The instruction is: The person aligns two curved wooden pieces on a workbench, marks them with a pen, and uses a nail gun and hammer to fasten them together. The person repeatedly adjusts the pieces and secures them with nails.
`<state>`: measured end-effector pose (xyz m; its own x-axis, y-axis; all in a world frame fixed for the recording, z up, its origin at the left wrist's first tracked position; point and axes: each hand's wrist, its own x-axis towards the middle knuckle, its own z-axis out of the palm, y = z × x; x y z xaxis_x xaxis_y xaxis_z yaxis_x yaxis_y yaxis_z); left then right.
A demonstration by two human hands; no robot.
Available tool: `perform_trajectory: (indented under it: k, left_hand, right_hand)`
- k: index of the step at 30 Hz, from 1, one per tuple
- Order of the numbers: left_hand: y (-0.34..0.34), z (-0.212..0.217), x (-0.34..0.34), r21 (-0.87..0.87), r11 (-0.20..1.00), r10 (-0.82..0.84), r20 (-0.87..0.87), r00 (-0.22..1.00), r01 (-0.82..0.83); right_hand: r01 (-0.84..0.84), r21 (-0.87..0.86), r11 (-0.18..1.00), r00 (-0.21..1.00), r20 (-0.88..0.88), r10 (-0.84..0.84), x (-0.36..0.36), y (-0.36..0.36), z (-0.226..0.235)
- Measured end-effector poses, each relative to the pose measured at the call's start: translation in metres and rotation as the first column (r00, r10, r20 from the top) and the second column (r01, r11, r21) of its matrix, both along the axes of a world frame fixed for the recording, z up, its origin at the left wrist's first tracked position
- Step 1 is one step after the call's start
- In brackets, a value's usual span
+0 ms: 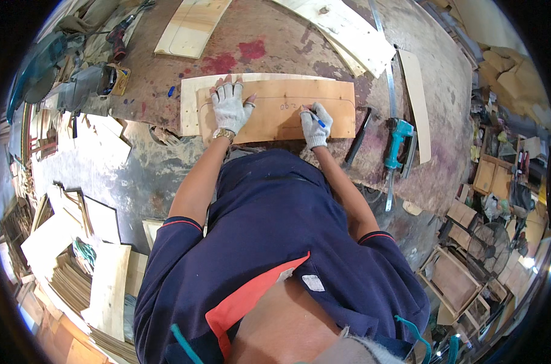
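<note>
A brown plywood panel point(257, 115) lies over a paler board point(189, 106) at the near side of the worktable, and a pencil-like line curves along it. My left hand point(230, 108), in a white fingerless glove, rests flat with fingers spread on the panel's left part, its fingertips reaching the paler board's far edge. In my gloved right hand point(317, 124) is a blue pen point(317, 119), held over the panel's right part near some handwritten marks. Whether the pen tip touches the wood is hidden by the fingers.
Right of the panel lie a hammer point(358, 136) and a teal power tool point(398, 144), beside a long metal ruler point(391, 91) and a narrow board point(415, 103). More boards point(348, 30) lie at the far side. A blue cap point(171, 91) and a saw point(39, 76) are at left.
</note>
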<state>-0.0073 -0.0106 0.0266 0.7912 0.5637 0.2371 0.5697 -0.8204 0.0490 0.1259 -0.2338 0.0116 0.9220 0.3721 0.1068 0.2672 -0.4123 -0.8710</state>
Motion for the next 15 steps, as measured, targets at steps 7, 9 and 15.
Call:
perform_trajectory:
  k: [7, 9, 15]
  left_hand:
    - [0.0015, -0.0028, -0.0019, -0.012, 1.0, -0.003, 0.005, 1.0, 0.003]
    - [0.0009, -0.0048, -0.0025, -0.013, 1.0, -0.005, -0.004, 1.0, 0.005]
    - [0.0007, -0.0044, -0.0013, -0.026, 1.0, -0.001, -0.054, 0.999, -0.001]
  right_hand:
    - [0.009, 0.012, 1.0, 0.999, 0.038, -0.01, 0.0011, 0.0046, 0.0066]
    - [-0.011, -0.076, 0.997, 0.999, 0.045, 0.014, 0.001, -0.0002, 0.0083]
    - [0.003, -0.115, 0.993, 0.998, -0.06, -0.01, 0.0021, 0.0006, 0.0099]
